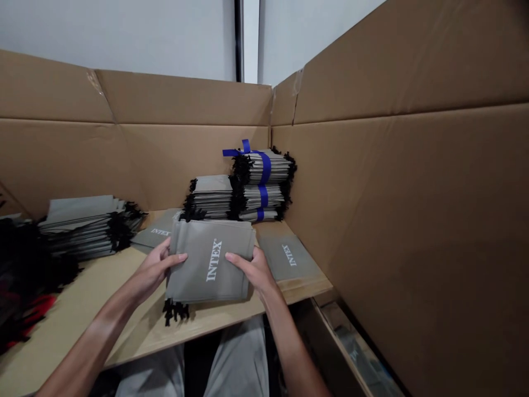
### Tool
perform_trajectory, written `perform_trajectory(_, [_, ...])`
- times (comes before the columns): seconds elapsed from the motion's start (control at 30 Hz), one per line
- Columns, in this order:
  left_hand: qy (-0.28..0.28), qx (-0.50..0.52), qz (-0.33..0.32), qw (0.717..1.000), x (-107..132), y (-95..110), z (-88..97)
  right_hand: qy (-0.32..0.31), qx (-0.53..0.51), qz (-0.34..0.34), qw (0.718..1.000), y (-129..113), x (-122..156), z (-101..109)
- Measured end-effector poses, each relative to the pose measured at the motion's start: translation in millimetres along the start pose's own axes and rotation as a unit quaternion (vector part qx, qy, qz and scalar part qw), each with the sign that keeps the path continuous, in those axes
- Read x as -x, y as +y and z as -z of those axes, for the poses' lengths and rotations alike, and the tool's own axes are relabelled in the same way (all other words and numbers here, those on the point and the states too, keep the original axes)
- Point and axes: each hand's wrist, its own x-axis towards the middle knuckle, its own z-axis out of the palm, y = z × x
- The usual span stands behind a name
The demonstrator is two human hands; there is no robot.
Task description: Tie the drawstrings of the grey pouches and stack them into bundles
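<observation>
Our left hand and right hand have their fingers clamped on the edges of a grey fabric INTEX bag stack at the front of a pale wooden board, where a loosened grip could let the layers slide and the dangling black drawstring cords snag.

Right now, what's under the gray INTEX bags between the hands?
Black drawstrings and a wooden board show past the gray INTEX bags; what lies directly beneath is covered.

My left hand and right hand grip opposite sides of a stack of grey INTEX drawstring bags near the tabletop front edge; blue-taped bundle stands at back corner.
</observation>
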Motion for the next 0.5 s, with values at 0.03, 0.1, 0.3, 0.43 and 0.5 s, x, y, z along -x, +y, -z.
perform_trajectory(0.03, [0.002, -0.004, -0.001, 1.0, 1, -3, -1.5, 0.016, 0.012, 0.012, 1.0, 0, 0, -1])
perform_trajectory(0.1, [0.014, -0.022, -0.004, 1.0, 2, -7, -4.7, 0.03, 0.027, 0.037, 0.998, -2, 1, -4])
perform_trajectory(0.3, [0.118, -0.119, -0.069, 0.983, 7, -12, -14.0, 0.022, 0.033, 0.052, 0.998, -6, 3, -6])
perform_trajectory(0.43, [0.099, -0.121, -0.058, 0.986, 6, -29, -15.4, -0.006, 0.037, -0.007, 0.999, 10, -3, 11])
perform_trajectory(0.5, [0.098, -0.121, -0.049, 0.987, 5, -43, -16.4, -0.018, 0.036, -0.04, 0.998, 20, -6, 18])
